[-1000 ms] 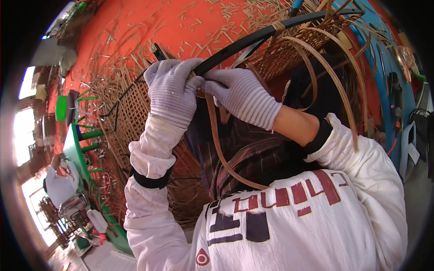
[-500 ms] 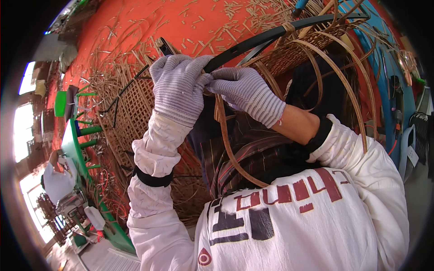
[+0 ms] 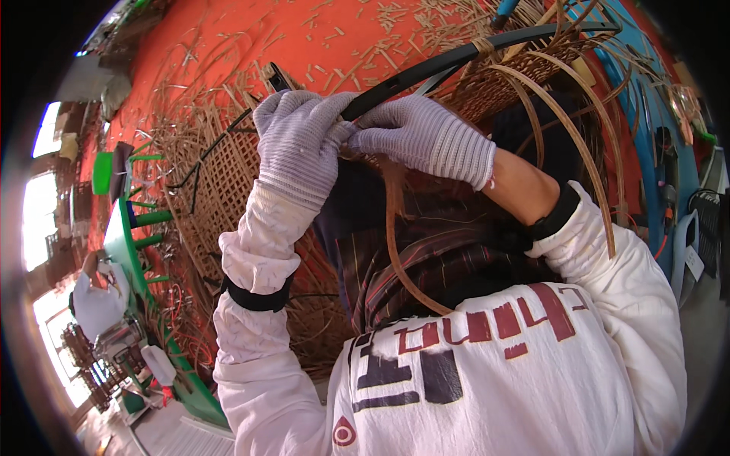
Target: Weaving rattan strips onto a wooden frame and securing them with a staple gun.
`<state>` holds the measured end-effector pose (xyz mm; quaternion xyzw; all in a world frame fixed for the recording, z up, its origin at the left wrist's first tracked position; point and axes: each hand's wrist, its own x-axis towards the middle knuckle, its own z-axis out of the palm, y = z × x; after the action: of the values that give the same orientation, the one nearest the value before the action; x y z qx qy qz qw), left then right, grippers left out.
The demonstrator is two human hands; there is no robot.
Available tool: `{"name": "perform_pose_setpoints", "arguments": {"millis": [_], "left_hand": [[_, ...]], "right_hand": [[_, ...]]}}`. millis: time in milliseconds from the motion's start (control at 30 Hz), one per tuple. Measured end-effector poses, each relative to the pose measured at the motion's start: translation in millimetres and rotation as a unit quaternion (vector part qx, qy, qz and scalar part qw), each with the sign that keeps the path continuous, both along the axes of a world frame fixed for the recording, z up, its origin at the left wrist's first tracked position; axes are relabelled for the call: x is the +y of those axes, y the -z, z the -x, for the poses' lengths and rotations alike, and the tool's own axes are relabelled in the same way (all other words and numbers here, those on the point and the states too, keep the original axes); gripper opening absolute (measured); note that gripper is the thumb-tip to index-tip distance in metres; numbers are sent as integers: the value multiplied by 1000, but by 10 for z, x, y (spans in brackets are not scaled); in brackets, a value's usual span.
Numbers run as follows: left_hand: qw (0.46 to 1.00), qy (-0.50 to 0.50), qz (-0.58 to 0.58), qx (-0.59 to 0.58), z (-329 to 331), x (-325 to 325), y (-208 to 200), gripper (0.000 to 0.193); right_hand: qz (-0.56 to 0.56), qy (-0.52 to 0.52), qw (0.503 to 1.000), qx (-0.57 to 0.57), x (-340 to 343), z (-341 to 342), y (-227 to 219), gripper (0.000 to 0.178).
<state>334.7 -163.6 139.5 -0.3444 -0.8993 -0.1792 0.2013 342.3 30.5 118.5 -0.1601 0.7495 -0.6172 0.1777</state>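
Note:
Both my hands wear thin grey-and-white striped gloves and meet at a black curved frame bar (image 3: 441, 67). My left hand (image 3: 299, 140) is closed around the bar's near-left end. Beside its thumb my right hand (image 3: 426, 142) is closed, thumb and fingers pinched together on a brown wicker strip (image 3: 395, 243) that hangs in a curve toward my shirt. The exact spot under the fingertips is hidden. Woven wicker (image 3: 498, 83) is attached along the bar's right part, and long loose strips (image 3: 566, 114) arch from it past my right forearm.
A woven lattice panel (image 3: 220, 167) lies to the left on the orange-red floor (image 3: 251, 38), among cut wicker scraps (image 3: 395, 38). A green table (image 3: 125, 251) stands further left, with another person (image 3: 103, 300) beyond. A blue surface (image 3: 646, 144) runs along the right.
My right hand and forearm have shifted slightly right and up, and the hanging strip's upper end has moved right. My left hand holds nearly the same place on the bar.

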Motion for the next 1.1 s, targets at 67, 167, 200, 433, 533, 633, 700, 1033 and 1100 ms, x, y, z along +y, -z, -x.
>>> {"name": "perform_pose_setpoints", "arguments": {"millis": [67, 167, 200, 433, 533, 633, 700, 1033, 1100], "left_hand": [[1000, 6, -4, -10, 11, 4, -2, 30], [1000, 4, -9, -6, 12, -25, 10, 29], [1000, 2, -9, -6, 17, -32, 5, 29], [998, 4, -29, -47, 9, -66, -21, 34], [999, 0, -34, -40, -9, -15, 9, 38], [999, -14, -34, -11, -35, 53, 25, 41], [999, -22, -37, 7, -10, 84, 45, 42], [979, -27, -196, -41, 27, 98, -15, 19], [972, -34, -212, -97, 48, 71, -56, 18]], "right_hand": [[-75, 1, 997, -5, 19, 16, -58, 36], [-127, -17, 991, 38, 119, -41, -268, 35], [-126, -19, 991, 39, 155, -57, -314, 35], [-10, 14, 987, -159, 283, -122, -295, 33], [66, 15, 985, -159, 245, -142, -151, 31], [117, 38, 976, -179, 147, -170, -315, 28], [114, 59, 965, -229, 124, -144, -407, 27], [61, 87, 984, -143, 89, -78, -476, 23], [34, 176, 960, 217, 48, -66, -306, 20]]}}
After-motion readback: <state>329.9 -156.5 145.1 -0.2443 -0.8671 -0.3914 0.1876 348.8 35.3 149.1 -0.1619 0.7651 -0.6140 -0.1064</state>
